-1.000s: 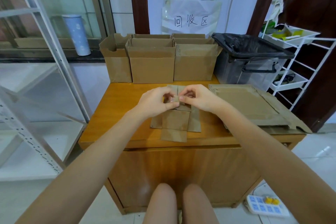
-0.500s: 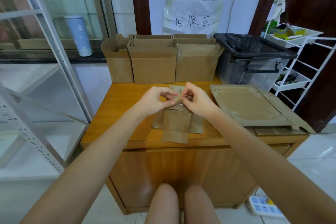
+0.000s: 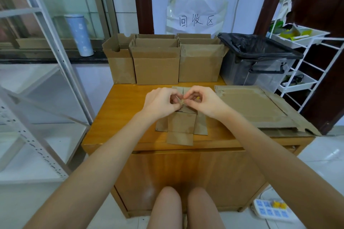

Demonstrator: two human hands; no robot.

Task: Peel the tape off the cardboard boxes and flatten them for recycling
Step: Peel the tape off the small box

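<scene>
A small flattened cardboard box lies on the wooden table, its flaps spread toward me. Above its far end my left hand and my right hand meet, fingertips pinching a small crumpled piece of tape between them. Three open cardboard boxes stand in a row at the table's back edge. A stack of flattened cardboard lies on the table's right side.
A clear bin with a black bag stands at the back right. A white wire shelf is on the right, a metal rack on the left. A power strip lies on the floor.
Both hands have lifted slightly and drawn closer together around the bit of tape. The flattened box has stayed in place.
</scene>
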